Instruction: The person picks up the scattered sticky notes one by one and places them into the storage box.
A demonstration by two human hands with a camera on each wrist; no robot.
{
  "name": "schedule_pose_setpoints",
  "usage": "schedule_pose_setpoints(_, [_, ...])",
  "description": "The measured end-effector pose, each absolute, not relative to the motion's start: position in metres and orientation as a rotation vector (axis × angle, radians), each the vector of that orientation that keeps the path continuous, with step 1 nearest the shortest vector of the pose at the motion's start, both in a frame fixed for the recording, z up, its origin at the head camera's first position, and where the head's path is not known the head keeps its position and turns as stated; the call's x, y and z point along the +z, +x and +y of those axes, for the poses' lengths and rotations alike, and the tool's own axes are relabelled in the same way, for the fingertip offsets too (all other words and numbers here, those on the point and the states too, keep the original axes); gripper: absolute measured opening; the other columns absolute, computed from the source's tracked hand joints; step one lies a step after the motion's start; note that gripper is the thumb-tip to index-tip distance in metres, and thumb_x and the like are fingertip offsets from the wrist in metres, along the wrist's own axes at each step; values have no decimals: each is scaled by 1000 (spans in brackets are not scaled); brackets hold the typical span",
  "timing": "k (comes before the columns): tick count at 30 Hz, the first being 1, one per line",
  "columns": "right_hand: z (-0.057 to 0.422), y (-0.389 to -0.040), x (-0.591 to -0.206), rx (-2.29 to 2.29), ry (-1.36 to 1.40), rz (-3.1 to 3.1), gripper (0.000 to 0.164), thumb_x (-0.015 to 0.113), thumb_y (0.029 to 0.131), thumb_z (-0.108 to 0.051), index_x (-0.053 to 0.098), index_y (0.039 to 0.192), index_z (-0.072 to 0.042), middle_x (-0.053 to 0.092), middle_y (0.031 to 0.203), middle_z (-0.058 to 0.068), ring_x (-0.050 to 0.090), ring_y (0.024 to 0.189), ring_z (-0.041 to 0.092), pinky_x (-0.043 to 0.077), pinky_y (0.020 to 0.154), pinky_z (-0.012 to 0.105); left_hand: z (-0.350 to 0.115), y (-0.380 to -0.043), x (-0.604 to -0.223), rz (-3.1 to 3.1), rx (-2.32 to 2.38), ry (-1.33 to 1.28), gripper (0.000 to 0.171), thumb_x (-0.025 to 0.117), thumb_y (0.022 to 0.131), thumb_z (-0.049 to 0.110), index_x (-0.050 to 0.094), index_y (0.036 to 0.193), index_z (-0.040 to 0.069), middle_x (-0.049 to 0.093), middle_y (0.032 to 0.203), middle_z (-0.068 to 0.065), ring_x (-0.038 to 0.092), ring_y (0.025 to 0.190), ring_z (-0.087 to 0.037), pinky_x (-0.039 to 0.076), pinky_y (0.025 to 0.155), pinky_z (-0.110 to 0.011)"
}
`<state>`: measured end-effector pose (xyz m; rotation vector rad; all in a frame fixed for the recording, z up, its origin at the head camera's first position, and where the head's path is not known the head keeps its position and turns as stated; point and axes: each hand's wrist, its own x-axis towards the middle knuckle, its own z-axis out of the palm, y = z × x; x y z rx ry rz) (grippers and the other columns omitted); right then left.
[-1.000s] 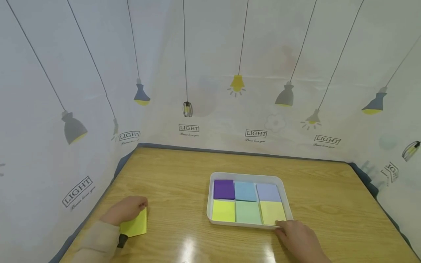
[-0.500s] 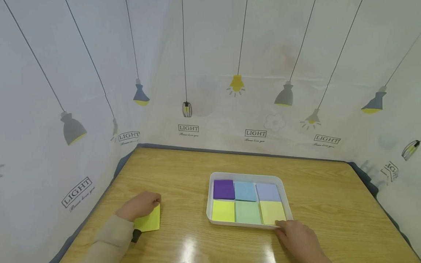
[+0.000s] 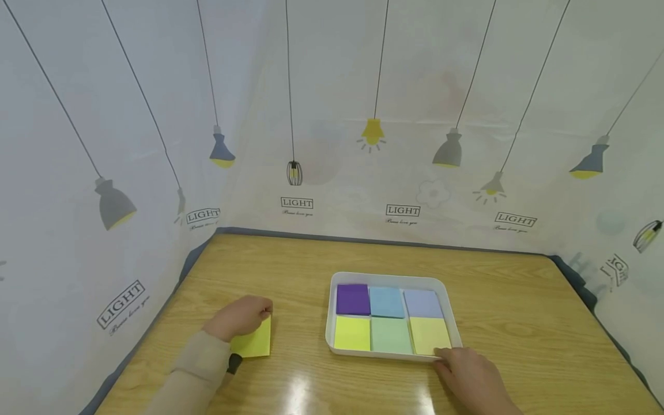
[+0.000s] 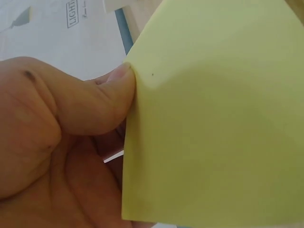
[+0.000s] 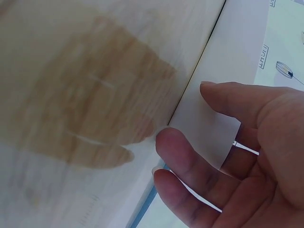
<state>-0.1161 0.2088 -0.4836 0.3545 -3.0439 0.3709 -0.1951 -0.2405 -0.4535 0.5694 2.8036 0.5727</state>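
Note:
My left hand (image 3: 240, 318) pinches a yellow sticky note pad (image 3: 254, 341) by its edge, over the table left of the tray. In the left wrist view the thumb (image 4: 107, 92) lies on the pad's near face, and the other fingers are mostly hidden behind it. A white tray (image 3: 329, 323) holds square pads in two rows: purple, blue and lavender at the back, bright yellow, pale green and cream in front. At its near right corner my right hand (image 3: 473, 376) grips the rim. In the right wrist view the tray wall (image 5: 223, 130) passes between thumb and fingers.
The wooden table (image 3: 280, 276) reaches back to a pale wall covering (image 3: 332, 196) printed with hanging lamps. This covering also closes off the left and right sides. A dark strap piece (image 3: 235, 363) sits at my left wrist.
My left hand has carried the yellow sticky note pad rightward and slightly away from me, closer to the tray. The right hand and the tray have stayed in place.

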Motion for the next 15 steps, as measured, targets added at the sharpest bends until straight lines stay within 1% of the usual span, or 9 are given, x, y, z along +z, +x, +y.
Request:
schedule_pose_setpoints(5, [208,-116,-483,372,340,-3054,22,67,79,-28,71,97,-16,71,87,2,63,77,21,53,61,44,-228,-198,-447,2785,578,617,17,45,93,4,55,80,11,51,72,-1,41,61,-13,38,56,-31])
schedule_pose_setpoints(12, [209,-116,-483,382,339,-3057,23,67,79,-29,71,97,-15,71,88,2,63,78,22,53,62,44,-211,-206,-443,2806,511,659,15,47,93,7,56,82,12,54,75,1,43,63,-11,40,59,-31])
schedule_pose_setpoints(15, [209,-116,-483,386,334,-3058,23,67,79,-29,71,98,-15,72,90,2,63,79,22,53,63,45,-203,-210,-440,2800,502,676,18,44,94,5,54,81,11,51,73,0,41,63,-11,38,59,-31])
